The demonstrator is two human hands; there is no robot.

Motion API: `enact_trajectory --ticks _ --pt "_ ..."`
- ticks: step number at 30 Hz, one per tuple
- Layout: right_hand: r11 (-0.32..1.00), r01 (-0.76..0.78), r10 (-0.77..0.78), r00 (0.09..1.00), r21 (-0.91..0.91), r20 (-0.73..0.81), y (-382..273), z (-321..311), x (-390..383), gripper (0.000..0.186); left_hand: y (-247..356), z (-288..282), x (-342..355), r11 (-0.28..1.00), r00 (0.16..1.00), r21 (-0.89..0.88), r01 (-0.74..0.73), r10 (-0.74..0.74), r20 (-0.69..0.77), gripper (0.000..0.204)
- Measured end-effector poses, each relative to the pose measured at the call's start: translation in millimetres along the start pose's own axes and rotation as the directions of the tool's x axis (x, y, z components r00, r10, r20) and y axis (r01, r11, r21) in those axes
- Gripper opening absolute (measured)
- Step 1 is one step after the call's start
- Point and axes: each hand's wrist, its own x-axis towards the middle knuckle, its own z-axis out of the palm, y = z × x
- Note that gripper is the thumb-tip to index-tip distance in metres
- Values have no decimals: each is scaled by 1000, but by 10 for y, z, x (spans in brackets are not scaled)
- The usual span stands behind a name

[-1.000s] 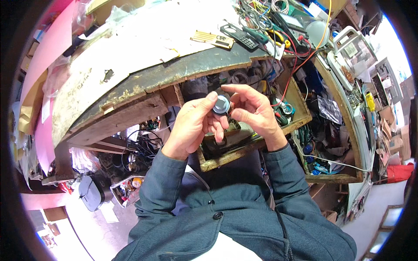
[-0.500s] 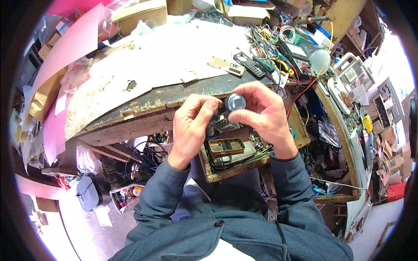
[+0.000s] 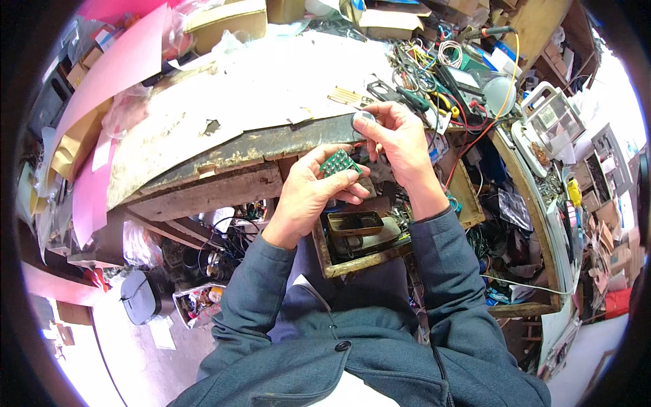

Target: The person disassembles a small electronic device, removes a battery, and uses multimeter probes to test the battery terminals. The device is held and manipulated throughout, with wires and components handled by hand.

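My left hand (image 3: pixel 308 186) pinches a small green circuit board (image 3: pixel 340 163) with rows of pale round pads, above the open drawer. Its thumb lies along the board's lower edge. My right hand (image 3: pixel 399 139) is raised a little higher, near the bench's front edge, with thumb and fingers closed on a small round dark part (image 3: pixel 363 119). A short reddish wire shows between the two hands; where its ends go I cannot tell. Below them, a shallow brownish box (image 3: pixel 354 223) sits in the wooden drawer (image 3: pixel 366 262).
White sheeting covers the worn bench (image 3: pixel 271 81). At the back right lie tangled cables (image 3: pixel 417 68), yellow-handled pliers (image 3: pixel 444 105) and a handset cover (image 3: pixel 383 91). A yellow lead (image 3: pixel 517 61) hangs on the right. Pink sheets (image 3: pixel 102 95) lean at the left.
My right hand has moved up and away with the round part. The green circuit board now shows in my left hand, which has turned palm up. The dark piece in the brownish box no longer shows.
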Motion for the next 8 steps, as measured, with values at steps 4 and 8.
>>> enact_trajectory --ticks 4,8 --pt "1000 -23 23 1000 11 1 15 16 -1 34 -18 -10 -24 1000 1000 -24 6 -6 -6 47" --pt "1000 -22 22 1000 -2 19 70 -9 -11 34 -42 -31 -36 1000 1000 -22 8 -8 -2 46"
